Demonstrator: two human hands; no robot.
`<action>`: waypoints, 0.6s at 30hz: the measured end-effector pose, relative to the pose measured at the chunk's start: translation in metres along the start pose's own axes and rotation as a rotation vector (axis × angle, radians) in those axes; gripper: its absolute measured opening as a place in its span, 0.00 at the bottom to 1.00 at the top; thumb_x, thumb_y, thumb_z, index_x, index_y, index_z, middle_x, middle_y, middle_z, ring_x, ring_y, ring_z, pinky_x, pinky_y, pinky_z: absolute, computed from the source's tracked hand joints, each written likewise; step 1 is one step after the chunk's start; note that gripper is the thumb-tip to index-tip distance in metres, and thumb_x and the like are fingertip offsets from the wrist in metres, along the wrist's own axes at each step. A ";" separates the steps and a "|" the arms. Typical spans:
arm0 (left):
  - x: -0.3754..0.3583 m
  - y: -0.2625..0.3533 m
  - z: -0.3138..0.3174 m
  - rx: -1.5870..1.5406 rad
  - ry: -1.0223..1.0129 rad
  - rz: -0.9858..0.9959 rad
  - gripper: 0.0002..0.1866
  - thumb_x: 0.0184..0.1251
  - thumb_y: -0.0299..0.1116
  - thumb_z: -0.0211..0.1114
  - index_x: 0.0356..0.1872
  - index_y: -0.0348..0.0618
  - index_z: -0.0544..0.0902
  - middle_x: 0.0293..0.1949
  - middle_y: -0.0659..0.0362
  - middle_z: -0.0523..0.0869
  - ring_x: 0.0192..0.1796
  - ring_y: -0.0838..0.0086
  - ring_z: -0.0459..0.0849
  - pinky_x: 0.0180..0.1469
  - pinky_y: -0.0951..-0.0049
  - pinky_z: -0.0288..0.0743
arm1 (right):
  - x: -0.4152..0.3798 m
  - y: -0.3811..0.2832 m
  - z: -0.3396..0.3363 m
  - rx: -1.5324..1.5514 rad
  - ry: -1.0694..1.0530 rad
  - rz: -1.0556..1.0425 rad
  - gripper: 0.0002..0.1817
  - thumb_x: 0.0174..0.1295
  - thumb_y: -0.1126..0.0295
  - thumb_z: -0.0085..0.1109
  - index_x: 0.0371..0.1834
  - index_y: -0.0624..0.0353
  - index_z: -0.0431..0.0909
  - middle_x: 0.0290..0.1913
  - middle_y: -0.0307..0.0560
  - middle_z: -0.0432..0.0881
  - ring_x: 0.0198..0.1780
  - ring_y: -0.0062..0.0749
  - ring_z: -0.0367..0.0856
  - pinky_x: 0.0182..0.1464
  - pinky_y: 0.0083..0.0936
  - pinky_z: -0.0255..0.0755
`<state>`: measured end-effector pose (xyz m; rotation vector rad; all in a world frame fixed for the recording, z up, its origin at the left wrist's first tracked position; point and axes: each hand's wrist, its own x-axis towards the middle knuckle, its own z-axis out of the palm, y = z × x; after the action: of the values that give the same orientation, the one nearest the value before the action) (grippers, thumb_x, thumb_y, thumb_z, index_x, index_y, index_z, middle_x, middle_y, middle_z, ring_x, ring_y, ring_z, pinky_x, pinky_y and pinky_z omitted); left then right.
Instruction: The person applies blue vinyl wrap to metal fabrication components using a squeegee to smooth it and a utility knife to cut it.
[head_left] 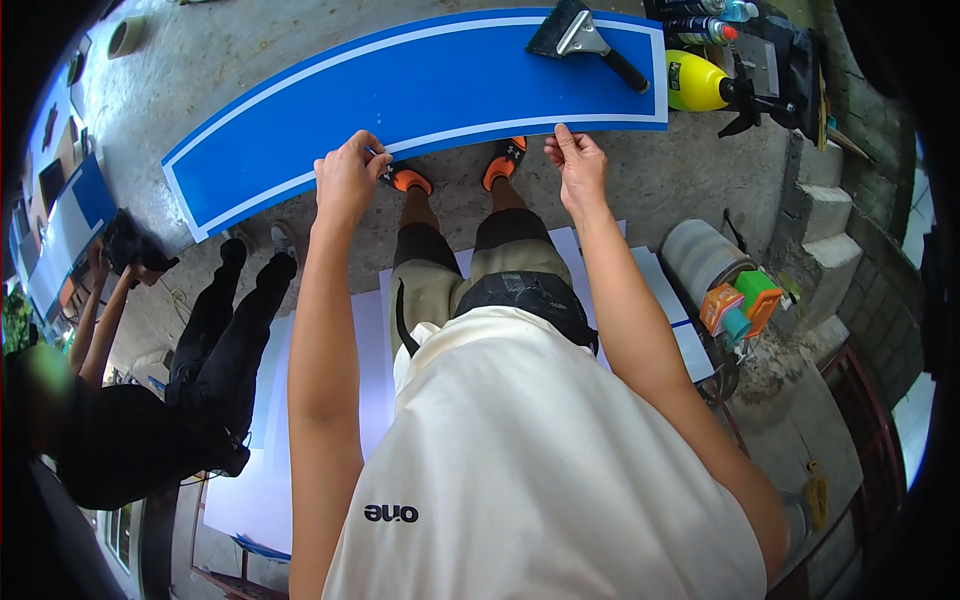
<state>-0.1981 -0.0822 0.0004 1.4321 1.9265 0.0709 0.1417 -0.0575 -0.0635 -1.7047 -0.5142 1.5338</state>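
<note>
Pinching the blue sign panel [420,90], both grips, left hand [348,180] and right hand [577,165]; scraper [585,40] lies atop.

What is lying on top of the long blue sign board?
A black-handled squeegee lies on the blue sign board near its right end. Both hands, left hand and right hand, grip its near edge. Anything beneath the board is hidden.

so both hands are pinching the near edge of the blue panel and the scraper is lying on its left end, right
Not quite: the scraper lies on the right end of the blue panel, not the left. The head view shows it. The rest holds: left hand and right hand both grip the panel's near edge.
</note>
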 end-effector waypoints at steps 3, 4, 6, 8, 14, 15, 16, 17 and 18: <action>0.000 -0.002 0.001 -0.005 0.007 0.016 0.09 0.68 0.36 0.74 0.42 0.44 0.86 0.33 0.58 0.94 0.36 0.65 0.93 0.41 0.65 0.80 | -0.002 -0.003 0.001 0.048 -0.015 0.027 0.14 0.70 0.57 0.73 0.37 0.56 0.83 0.35 0.40 0.89 0.35 0.22 0.85 0.40 0.18 0.76; 0.000 -0.002 0.001 -0.007 0.006 0.014 0.09 0.68 0.36 0.74 0.42 0.44 0.86 0.33 0.58 0.94 0.36 0.65 0.93 0.41 0.65 0.80 | -0.001 -0.004 0.000 0.055 0.002 0.065 0.15 0.69 0.56 0.73 0.37 0.56 0.83 0.34 0.40 0.88 0.34 0.22 0.85 0.40 0.18 0.76; 0.000 -0.001 -0.001 -0.016 -0.007 -0.008 0.09 0.68 0.36 0.74 0.42 0.44 0.86 0.33 0.58 0.94 0.36 0.65 0.93 0.42 0.65 0.81 | 0.000 -0.008 0.002 0.061 0.018 0.104 0.17 0.69 0.54 0.73 0.36 0.56 0.83 0.33 0.40 0.88 0.34 0.21 0.84 0.39 0.18 0.76; -0.001 0.000 -0.003 -0.017 -0.012 -0.011 0.09 0.68 0.36 0.74 0.42 0.44 0.87 0.33 0.58 0.94 0.37 0.65 0.93 0.42 0.65 0.81 | 0.002 -0.010 0.005 -0.032 0.080 0.102 0.19 0.70 0.52 0.72 0.35 0.59 0.84 0.32 0.41 0.88 0.29 0.20 0.83 0.33 0.17 0.73; -0.001 0.000 -0.001 -0.061 -0.057 -0.075 0.07 0.69 0.39 0.73 0.42 0.50 0.87 0.33 0.61 0.93 0.40 0.64 0.90 0.49 0.59 0.65 | 0.002 -0.010 0.006 -0.081 0.075 0.068 0.17 0.69 0.54 0.74 0.35 0.56 0.84 0.32 0.39 0.88 0.30 0.21 0.83 0.34 0.18 0.75; -0.001 -0.001 0.000 -0.059 -0.048 -0.068 0.07 0.69 0.38 0.72 0.42 0.50 0.87 0.32 0.61 0.93 0.40 0.65 0.90 0.49 0.59 0.65 | 0.002 -0.010 0.006 -0.081 0.075 0.067 0.17 0.69 0.54 0.74 0.35 0.56 0.84 0.32 0.39 0.88 0.30 0.21 0.83 0.34 0.18 0.75; -0.001 -0.001 0.000 -0.059 -0.048 -0.067 0.07 0.69 0.38 0.72 0.42 0.50 0.87 0.32 0.61 0.93 0.40 0.65 0.90 0.49 0.59 0.65 | 0.002 -0.010 0.006 -0.082 0.075 0.073 0.16 0.69 0.55 0.73 0.34 0.56 0.83 0.32 0.39 0.88 0.30 0.20 0.83 0.34 0.18 0.75; 0.000 -0.001 0.000 -0.057 -0.050 -0.072 0.07 0.69 0.38 0.72 0.42 0.50 0.87 0.32 0.61 0.93 0.40 0.65 0.90 0.50 0.59 0.65 | 0.002 -0.010 0.005 -0.084 0.075 0.078 0.15 0.69 0.56 0.73 0.34 0.55 0.83 0.32 0.39 0.88 0.30 0.20 0.83 0.34 0.18 0.75; 0.000 0.000 0.000 -0.055 -0.053 -0.078 0.07 0.69 0.38 0.72 0.42 0.50 0.87 0.32 0.61 0.93 0.40 0.65 0.90 0.50 0.59 0.65 | 0.003 -0.009 0.004 -0.083 0.076 0.077 0.15 0.69 0.56 0.73 0.34 0.55 0.83 0.32 0.39 0.88 0.30 0.20 0.83 0.34 0.18 0.75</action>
<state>-0.1985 -0.0823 0.0008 1.3085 1.9204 0.0485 0.1400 -0.0483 -0.0582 -1.8586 -0.4839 1.5137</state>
